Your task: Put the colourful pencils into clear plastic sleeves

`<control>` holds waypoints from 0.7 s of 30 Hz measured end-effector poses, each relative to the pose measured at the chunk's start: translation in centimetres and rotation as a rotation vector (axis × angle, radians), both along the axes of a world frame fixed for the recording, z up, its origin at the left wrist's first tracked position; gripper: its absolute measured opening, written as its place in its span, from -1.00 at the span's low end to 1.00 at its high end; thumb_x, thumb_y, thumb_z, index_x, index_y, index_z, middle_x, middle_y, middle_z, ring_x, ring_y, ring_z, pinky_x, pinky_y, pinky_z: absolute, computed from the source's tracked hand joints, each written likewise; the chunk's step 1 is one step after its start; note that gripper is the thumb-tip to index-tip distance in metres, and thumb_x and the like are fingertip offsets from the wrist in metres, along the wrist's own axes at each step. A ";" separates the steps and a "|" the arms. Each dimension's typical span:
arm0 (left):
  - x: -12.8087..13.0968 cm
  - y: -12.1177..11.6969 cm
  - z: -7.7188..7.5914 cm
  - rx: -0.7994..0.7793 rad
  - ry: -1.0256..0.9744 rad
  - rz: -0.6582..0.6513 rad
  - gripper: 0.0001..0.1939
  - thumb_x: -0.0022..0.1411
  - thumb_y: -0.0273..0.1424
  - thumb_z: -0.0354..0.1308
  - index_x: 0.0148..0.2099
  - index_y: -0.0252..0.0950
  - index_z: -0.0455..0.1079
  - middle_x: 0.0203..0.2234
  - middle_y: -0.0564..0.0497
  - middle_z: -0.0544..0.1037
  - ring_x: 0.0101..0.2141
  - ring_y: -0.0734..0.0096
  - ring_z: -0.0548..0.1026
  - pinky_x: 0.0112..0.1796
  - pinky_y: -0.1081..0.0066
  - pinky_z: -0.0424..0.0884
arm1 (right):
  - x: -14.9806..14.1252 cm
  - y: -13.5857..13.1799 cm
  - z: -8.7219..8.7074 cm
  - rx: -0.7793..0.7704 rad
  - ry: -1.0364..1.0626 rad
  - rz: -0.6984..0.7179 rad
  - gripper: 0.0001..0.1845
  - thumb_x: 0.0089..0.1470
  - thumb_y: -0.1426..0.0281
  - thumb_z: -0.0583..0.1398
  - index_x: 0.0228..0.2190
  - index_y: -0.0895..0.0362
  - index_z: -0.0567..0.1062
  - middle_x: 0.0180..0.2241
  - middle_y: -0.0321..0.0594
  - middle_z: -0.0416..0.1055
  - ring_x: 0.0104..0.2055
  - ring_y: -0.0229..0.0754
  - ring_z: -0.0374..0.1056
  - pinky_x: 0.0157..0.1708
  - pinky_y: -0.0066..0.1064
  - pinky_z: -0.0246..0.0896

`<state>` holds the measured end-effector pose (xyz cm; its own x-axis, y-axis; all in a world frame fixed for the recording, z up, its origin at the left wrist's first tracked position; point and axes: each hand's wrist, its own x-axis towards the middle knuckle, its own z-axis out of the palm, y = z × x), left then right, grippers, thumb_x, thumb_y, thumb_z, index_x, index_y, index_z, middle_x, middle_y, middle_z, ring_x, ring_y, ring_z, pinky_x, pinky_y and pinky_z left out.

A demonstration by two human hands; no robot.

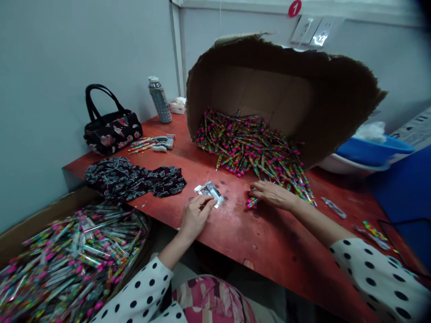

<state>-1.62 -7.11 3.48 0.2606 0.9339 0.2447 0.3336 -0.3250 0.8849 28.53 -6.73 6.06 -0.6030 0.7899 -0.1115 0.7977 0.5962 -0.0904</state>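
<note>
A red table (235, 231) is standing against pale walls. At far left, a box (47, 213) is holding sticks, many in clear sleeves; a dark patterned cloth (134, 178) is lying next along. The left hand (197, 218) is hovering at the silver packets (210, 194), its grip narrow (whether it is pinching anything, I cannot tell). A torn carton (296, 94) is lying open behind, spilling a loose pile (249, 143) of colourful sticks. In front of it, a small bunch (251, 202) of pink-ended sticks is lying on the table, the right hand (273, 195) closing its grip around it. These sticks are probably light, stiff, smooth and prone to rolling; mid-length is offering the soundest hold.
</note>
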 end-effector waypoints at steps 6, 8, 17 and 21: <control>1.1 2.9 -0.2 0.276 0.513 0.051 -0.65 0.11 -0.17 0.08 -0.07 -0.17 0.40 -0.19 -0.09 0.42 -0.15 0.20 0.33 -0.15 0.27 0.23 | -3.0 -1.2 -2.6 0.072 0.237 -0.173 -0.83 0.12 0.43 -0.01 -0.35 0.14 0.37 -0.37 -0.12 0.37 -0.31 -0.13 0.26 -0.23 -0.30 0.09; 2.1 3.4 -0.8 0.284 0.619 0.043 -0.66 0.08 -0.14 0.10 -0.13 -0.18 0.42 -0.18 -0.10 0.41 -0.15 0.16 0.31 -0.15 0.23 0.21 | -4.2 -2.0 -3.3 0.126 0.413 -0.390 -0.85 0.12 0.40 -0.01 -0.29 0.14 0.31 -0.41 -0.15 0.36 -0.36 -0.13 0.28 -0.33 -0.33 0.12; 3.0 2.9 -2.3 0.457 0.617 0.021 -0.80 0.21 -0.33 -0.01 -0.28 -0.20 0.45 -0.23 -0.04 0.47 -0.18 0.26 0.35 -0.11 0.20 0.21 | -10.1 -2.4 -2.9 -0.469 1.403 -0.922 -0.64 -0.19 0.19 0.28 -0.40 0.13 0.31 -0.70 -0.47 0.22 -0.72 -0.35 0.12 -0.76 -0.55 0.03; 2.4 2.0 -2.0 0.760 0.470 -0.055 -0.80 0.19 -0.40 0.03 -0.15 -0.18 0.41 -0.23 -0.03 0.49 -0.11 0.28 0.36 0.00 0.14 0.16 | -10.8 -1.2 -3.2 -0.640 1.511 -0.998 -0.65 -0.25 0.18 0.30 -0.51 0.19 0.39 -0.62 -0.32 0.36 -0.71 -0.40 0.17 -0.83 -0.62 -0.07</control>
